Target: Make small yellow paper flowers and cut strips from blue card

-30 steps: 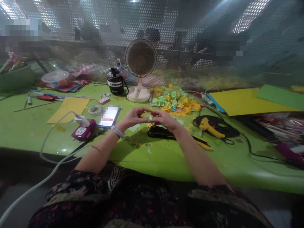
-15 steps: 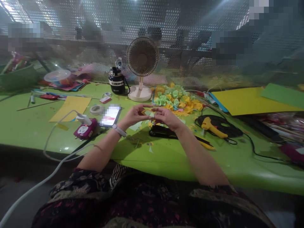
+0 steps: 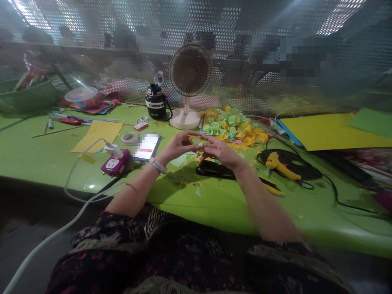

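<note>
Between both hands is a small paper flower [image 3: 197, 141], yellow with a pale green centre. My left hand [image 3: 178, 146] grips its left side, thumb below and fingers above. My right hand [image 3: 221, 150] pinches it from the right, its fingers partly covering the piece. Under my hands lies a black stapler [image 3: 214, 169], with a yellow-handled cutter [image 3: 271, 188] to its right. Light green paper scraps [image 3: 179, 160] are on the table below my left hand. Just beyond my hands is a heap of green and yellow folded paper flowers [image 3: 231, 124].
A fan [image 3: 190, 73] and a black bottle [image 3: 155, 102] stand at the back. To the left are a lit phone [image 3: 148, 147], a tape roll [image 3: 130, 139] and a purple power socket [image 3: 114, 162] with a white cable. A yellow glue gun [image 3: 283, 166] and large yellow sheets [image 3: 333, 132] lie right.
The view has shifted slightly, so everything sits a little further right. My fingers have moved a little around the paper flower, showing more of its yellow part; both hands still hold it.
</note>
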A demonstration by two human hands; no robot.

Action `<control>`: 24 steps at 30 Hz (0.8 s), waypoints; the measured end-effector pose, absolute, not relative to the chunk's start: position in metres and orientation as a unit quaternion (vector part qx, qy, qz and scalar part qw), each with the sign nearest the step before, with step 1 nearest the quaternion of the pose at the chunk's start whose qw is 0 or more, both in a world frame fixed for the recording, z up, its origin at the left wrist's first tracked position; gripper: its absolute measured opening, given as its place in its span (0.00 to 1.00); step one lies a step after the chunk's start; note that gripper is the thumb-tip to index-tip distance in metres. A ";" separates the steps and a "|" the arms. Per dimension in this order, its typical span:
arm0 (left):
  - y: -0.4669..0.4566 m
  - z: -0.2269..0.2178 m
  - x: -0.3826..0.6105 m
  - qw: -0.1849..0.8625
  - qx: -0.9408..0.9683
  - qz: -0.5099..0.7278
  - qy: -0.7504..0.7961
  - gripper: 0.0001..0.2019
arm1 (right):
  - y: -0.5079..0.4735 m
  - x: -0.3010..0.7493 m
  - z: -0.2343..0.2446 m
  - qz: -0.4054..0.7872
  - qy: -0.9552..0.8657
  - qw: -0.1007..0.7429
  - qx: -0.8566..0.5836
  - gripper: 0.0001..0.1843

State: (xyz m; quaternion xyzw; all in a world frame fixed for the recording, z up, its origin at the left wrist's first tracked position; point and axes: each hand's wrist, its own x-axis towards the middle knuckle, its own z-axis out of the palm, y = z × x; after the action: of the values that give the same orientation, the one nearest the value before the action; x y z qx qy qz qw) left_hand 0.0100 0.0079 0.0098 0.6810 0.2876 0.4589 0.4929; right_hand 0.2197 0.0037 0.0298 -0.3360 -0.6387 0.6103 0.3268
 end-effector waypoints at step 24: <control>0.010 0.007 0.007 0.482 0.687 0.457 0.294 0.29 | -0.006 0.212 0.040 0.509 -0.677 0.333 -0.415 0.36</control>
State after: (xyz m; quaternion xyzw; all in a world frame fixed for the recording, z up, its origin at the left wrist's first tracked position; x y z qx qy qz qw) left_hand 0.0066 0.0100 0.0075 0.6870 0.2939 0.4570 0.4825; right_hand 0.2122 -0.0064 0.0403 -0.4153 -0.6767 0.5087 0.3329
